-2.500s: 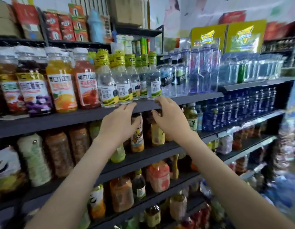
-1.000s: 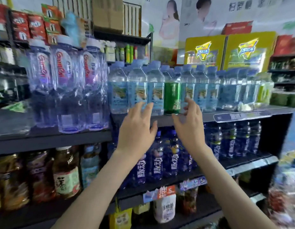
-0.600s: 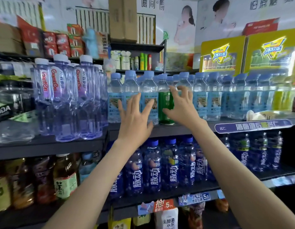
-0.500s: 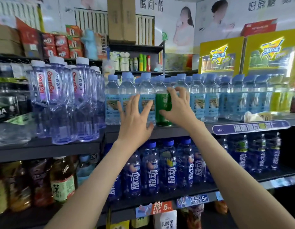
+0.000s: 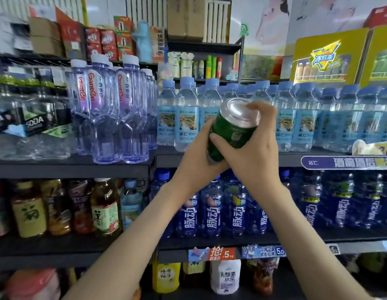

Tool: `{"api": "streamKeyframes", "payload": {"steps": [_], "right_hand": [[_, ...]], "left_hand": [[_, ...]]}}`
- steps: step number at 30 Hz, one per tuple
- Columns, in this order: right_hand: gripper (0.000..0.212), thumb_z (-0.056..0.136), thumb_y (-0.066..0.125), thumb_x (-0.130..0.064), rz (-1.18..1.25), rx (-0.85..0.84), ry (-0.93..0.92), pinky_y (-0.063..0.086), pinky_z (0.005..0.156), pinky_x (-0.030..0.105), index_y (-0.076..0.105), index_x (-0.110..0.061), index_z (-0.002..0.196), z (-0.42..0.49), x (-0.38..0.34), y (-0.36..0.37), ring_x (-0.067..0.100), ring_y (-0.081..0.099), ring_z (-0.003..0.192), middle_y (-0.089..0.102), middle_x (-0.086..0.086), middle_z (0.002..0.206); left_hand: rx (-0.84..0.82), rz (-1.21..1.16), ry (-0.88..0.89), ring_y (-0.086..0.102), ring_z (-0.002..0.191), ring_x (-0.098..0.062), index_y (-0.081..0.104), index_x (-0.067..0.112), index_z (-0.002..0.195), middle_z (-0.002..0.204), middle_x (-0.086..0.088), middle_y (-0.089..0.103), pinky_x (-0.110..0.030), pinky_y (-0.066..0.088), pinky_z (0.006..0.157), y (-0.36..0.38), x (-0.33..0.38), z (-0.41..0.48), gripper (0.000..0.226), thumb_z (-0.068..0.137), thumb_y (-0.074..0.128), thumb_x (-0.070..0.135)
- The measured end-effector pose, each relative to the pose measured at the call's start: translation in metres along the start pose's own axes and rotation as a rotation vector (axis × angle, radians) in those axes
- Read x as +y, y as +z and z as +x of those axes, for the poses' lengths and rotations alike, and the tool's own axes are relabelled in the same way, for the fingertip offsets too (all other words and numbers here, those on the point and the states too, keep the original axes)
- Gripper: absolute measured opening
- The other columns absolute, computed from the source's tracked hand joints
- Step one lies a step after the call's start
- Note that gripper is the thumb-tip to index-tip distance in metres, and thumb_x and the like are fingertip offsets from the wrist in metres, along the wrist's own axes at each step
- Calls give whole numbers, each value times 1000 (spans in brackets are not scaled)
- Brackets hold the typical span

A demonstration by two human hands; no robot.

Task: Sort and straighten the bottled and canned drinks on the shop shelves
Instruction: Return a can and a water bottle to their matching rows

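A green drink can (image 5: 232, 127) with a silver top is held in front of the shelf, tilted with its top toward me. My right hand (image 5: 253, 150) wraps its front and right side, fingertips on the rim. My left hand (image 5: 199, 154) cups its lower left side. Behind the can a row of small blue-capped water bottles (image 5: 186, 115) lines the upper shelf (image 5: 242, 158). Taller clear water bottles (image 5: 106, 118) with red lettering stand to the left. Dark blue drink bottles (image 5: 212, 213) fill the shelf below.
Tea bottles (image 5: 105, 208) stand at lower left, soda packs in plastic wrap (image 5: 34, 126) at far left. Yellow display boxes (image 5: 329, 55) sit at upper right. Cartons and small goods fill the top shelves. Price tags (image 5: 223, 253) hang on the lower shelf edge.
The green can stood among the blue-capped water bottles with my right hand on it; now it is lifted off the shelf and tilted, held by both hands.
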State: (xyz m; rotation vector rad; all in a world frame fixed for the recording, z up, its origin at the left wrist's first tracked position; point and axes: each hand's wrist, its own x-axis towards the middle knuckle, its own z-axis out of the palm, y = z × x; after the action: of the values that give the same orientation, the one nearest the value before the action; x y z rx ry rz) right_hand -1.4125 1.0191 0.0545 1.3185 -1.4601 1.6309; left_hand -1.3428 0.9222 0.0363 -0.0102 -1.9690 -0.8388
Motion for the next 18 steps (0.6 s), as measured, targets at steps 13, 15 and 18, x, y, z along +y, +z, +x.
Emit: {"api": "streamKeyframes", "payload": {"steps": [13, 15, 18], "right_hand": [[51, 71, 79, -36, 461, -612, 477, 52, 78, 21, 56, -22, 115, -89, -89, 130, -2, 60, 93, 64, -14, 101], [50, 70, 80, -37, 506, -639, 478, 54, 76, 22, 58, -20, 113, -103, -121, 166, -1, 61, 88, 65, -14, 98], [49, 68, 80, -41, 585, -671, 489, 57, 77, 29, 63, -20, 109, -122, -174, 225, 4, 66, 87, 69, -10, 97]], "left_hand": [[259, 161, -457, 59, 105, 4, 52, 34, 126, 115, 20, 63, -18, 49, 87, -164, -10, -150, 69, 64, 81, 45], [269, 174, -514, 58, 107, 5, 50, 35, 128, 119, 19, 61, -21, 48, 89, -209, -6, -172, 73, 64, 81, 48], [309, 182, -600, 56, 102, 12, 48, 42, 121, 114, 22, 59, -16, 48, 88, -283, 5, -206, 58, 72, 79, 42]]}}
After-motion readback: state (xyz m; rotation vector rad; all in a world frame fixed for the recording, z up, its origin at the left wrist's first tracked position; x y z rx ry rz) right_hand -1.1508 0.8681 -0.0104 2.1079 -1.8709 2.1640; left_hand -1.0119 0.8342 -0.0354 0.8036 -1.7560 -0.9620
